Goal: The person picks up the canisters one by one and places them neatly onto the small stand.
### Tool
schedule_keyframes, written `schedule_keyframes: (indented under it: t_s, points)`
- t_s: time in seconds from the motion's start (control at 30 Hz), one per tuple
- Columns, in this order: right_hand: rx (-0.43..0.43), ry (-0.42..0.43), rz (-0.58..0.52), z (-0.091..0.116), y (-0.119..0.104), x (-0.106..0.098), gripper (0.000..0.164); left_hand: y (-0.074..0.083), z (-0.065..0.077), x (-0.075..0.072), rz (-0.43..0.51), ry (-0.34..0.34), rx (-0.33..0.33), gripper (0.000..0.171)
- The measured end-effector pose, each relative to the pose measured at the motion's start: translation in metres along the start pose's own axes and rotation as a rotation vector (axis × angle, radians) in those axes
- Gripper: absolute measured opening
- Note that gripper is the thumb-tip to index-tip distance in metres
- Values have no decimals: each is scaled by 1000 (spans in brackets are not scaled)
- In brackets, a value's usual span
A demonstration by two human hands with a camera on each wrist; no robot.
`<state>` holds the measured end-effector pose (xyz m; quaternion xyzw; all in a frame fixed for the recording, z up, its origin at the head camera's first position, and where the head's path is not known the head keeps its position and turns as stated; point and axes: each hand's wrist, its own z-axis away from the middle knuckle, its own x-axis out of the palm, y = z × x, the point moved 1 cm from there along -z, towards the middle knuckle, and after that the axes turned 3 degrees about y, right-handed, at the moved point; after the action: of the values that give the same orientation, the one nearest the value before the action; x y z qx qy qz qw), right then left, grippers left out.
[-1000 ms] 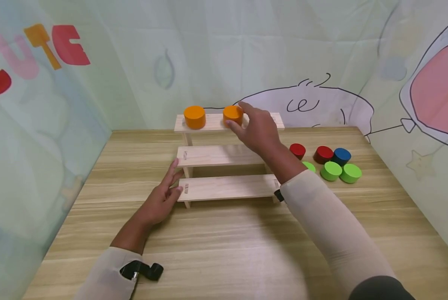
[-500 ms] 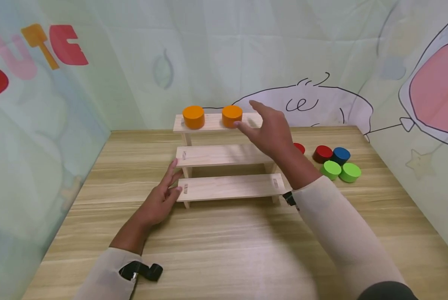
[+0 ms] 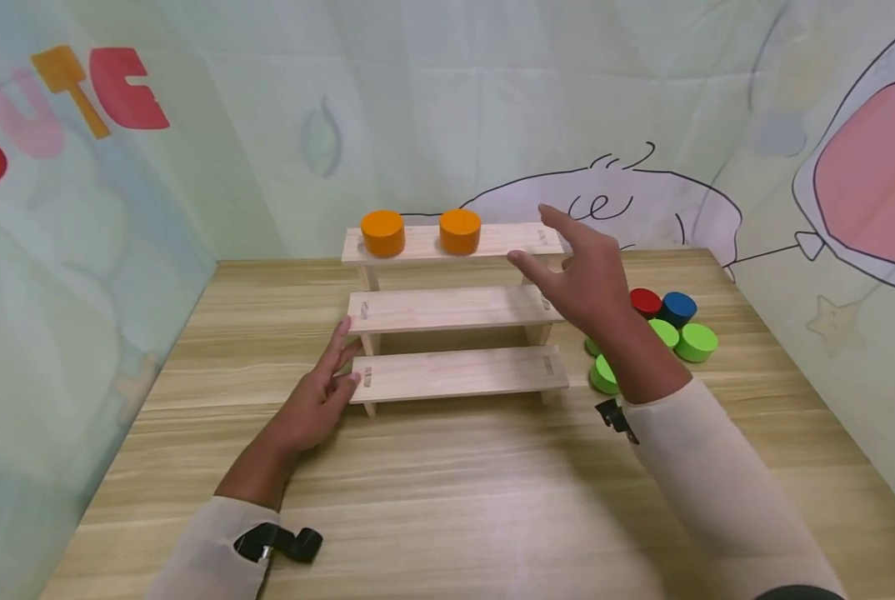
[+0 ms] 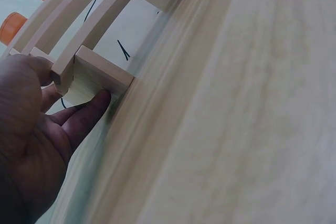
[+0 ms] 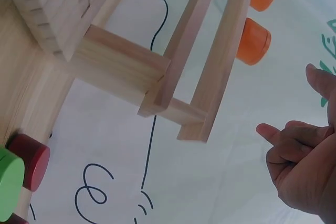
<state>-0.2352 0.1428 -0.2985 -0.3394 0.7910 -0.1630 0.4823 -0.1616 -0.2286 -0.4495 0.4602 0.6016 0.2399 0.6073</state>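
A three-tier wooden rack (image 3: 458, 375) stands on the table. My left hand (image 3: 308, 408) holds its left end, the thumb at the lowest shelf's corner. Fingers of that hand (image 4: 86, 116) lie against the outer face of the end piece in the left wrist view. Two orange discs sit on the top shelf, one at its left end (image 3: 383, 233), the other near the middle (image 3: 460, 232). My right hand (image 3: 590, 275) hovers right of the top shelf, thumb and index finger spread with nothing between them; in the right wrist view the hand (image 5: 307, 150) is apart from the rack.
On the table right of the rack lie several green discs (image 3: 697, 342), a red disc (image 3: 645, 302) and a blue disc (image 3: 678, 309), partly hidden by my right arm. A printed cloth (image 3: 417, 108) hangs behind the table (image 3: 447, 500).
My right hand has let go of the middle orange disc, leaving it on the top shelf, and has moved right. My left hand stays at the rack's left end.
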Motion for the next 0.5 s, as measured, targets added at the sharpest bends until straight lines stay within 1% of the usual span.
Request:
schedule_keyframes:
  t_s: [0.17,0.33,0.5]
  points:
    - [-8,-2,-8,9,4,-11,71,-2,-1,-1,-9,1,12,83]
    - [-32,-6,-34,18,8,-21,69,-2,-2,-1,7,-3,16,83]
    - [-55,0,-32,29,14,-28,67,-1,-1,0,-3,0,15,83]
